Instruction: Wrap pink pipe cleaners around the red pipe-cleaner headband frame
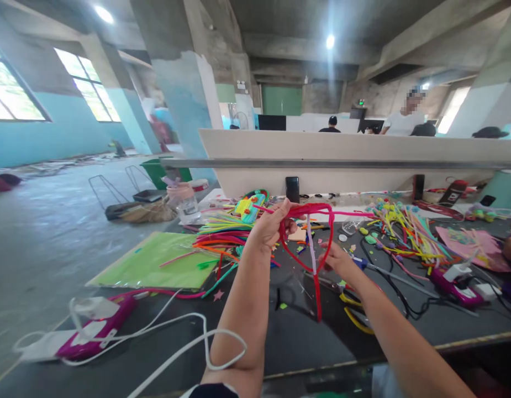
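My left hand point(275, 224) is closed on the upper left of a red pipe cleaner frame point(330, 235), holding it above the table. The frame is bent into a rounded loop, pointed at the bottom, with a red tail hanging down. A lilac strip point(311, 243) runs down its middle. Pinkish-red ends stick out to both sides at the top. My right hand point(340, 262) is beside the loop's lower right, fingers slightly apart; whether they touch the frame is unclear. Below the right hand lie yellow-handled scissors point(357, 315), partly hidden by my forearm.
Pipe cleaner bundles lie at left point(222, 235) and right point(408, 226). A green sheet point(151, 260) is on the left. Purple power strips point(98, 326) with white cables flank my arms. A phone point(292, 189) leans on the white partition point(342, 146); people are beyond it.
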`<action>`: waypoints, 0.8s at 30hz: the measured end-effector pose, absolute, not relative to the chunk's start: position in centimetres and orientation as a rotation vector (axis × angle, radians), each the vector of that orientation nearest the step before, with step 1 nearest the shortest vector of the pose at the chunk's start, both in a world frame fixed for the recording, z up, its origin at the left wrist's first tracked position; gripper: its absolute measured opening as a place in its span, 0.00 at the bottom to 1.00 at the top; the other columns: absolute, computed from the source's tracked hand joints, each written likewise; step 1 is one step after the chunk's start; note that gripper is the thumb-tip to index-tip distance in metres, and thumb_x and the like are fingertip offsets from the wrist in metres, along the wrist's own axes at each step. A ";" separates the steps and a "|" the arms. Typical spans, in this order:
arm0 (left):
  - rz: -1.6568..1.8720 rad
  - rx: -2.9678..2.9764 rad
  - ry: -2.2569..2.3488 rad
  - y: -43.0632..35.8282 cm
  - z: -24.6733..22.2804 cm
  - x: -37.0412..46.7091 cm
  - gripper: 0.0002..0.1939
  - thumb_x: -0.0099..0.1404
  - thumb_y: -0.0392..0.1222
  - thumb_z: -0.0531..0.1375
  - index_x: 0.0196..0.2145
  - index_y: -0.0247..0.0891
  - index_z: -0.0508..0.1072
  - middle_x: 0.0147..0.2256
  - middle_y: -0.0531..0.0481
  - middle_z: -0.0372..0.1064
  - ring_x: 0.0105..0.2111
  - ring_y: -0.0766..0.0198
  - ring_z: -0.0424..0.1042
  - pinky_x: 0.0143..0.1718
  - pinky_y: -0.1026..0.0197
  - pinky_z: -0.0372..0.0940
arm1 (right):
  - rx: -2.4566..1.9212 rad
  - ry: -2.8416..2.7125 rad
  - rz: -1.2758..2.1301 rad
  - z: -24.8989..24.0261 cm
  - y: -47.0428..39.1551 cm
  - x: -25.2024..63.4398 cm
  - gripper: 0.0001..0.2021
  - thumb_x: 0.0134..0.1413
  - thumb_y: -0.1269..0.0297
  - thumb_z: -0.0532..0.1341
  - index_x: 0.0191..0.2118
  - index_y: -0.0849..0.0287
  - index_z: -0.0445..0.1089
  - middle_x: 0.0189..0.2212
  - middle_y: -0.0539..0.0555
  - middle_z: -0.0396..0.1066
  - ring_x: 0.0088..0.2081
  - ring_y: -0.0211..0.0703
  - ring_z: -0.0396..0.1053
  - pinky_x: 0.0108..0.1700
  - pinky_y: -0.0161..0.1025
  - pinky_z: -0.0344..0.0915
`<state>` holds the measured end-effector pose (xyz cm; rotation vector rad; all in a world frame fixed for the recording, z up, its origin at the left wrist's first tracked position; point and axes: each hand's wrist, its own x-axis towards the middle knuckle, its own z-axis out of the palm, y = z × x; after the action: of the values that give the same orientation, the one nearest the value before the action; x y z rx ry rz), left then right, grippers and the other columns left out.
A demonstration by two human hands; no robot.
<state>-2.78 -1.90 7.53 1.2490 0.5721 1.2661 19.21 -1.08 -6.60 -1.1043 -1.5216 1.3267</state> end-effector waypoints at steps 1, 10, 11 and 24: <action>1.288 1.252 0.567 -1.9 7.6 -3.2 0.26 0.59 0.58 0.60 0.44 0.31 0.70 0.28 0.45 0.74 0.15 0.70 0.67 0.14 0.69 0.54 | -1.149 -1.620 1.300 -6.8 -1.6 19.0 0.18 0.48 0.64 0.58 0.47 0.56 0.59 0.26 0.46 0.68 0.22 0.35 0.66 0.26 0.33 0.61; 1.405 1.225 0.497 -2.4 8.3 -5.7 0.28 0.56 0.61 0.60 0.41 0.31 0.73 0.28 0.44 0.74 0.14 0.74 0.61 0.14 0.69 0.49 | -1.157 -2.050 0.910 -9.0 -4.6 20.2 0.16 0.44 0.73 0.60 0.42 0.56 0.69 0.31 0.51 0.71 0.31 0.40 0.68 0.37 0.40 0.64; 1.411 1.215 0.498 -2.5 8.4 -5.7 0.27 0.56 0.60 0.61 0.40 0.31 0.73 0.28 0.44 0.74 0.14 0.75 0.61 0.14 0.69 0.50 | -1.164 -1.971 0.895 -8.2 -4.1 20.2 0.14 0.44 0.70 0.62 0.41 0.56 0.70 0.30 0.52 0.72 0.32 0.42 0.68 0.39 0.43 0.65; 1.392 1.298 0.493 -3.6 8.8 -4.9 0.21 0.50 0.36 0.69 0.43 0.35 0.74 0.35 0.48 0.73 0.23 0.76 0.64 0.24 0.70 0.58 | -0.272 -1.114 1.677 -0.9 -3.3 13.5 0.25 0.50 0.55 0.64 0.55 0.48 0.63 0.43 0.53 0.73 0.42 0.45 0.74 0.43 0.44 0.70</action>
<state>-4.89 -3.61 8.78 1.2977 0.4931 1.3919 13.50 -3.34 -0.89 -0.2723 -1.1143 1.6767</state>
